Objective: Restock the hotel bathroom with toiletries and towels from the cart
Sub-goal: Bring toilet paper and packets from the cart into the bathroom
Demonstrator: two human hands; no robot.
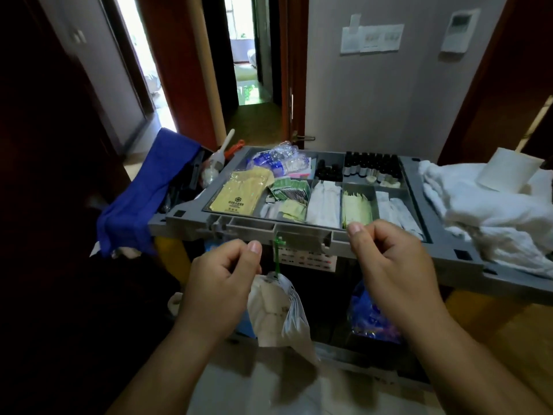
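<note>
The left hand [221,274] and right hand [389,259] hover at the near edge of the cart [299,232], fingers curled in on nothing I can see. A careless reach could snag the plastic bag [278,310] hanging just beside the left hand. Further in, the packed sachets [356,208] could spill if grabbed blindly. Behind them the small bottles [371,167] could topple, and the heaped towels [478,205] could slide off.

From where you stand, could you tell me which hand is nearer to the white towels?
Right. The right hand is at the front edge of the cart, just left of the towels; the left hand is farther left, by the hanging bag.
</note>
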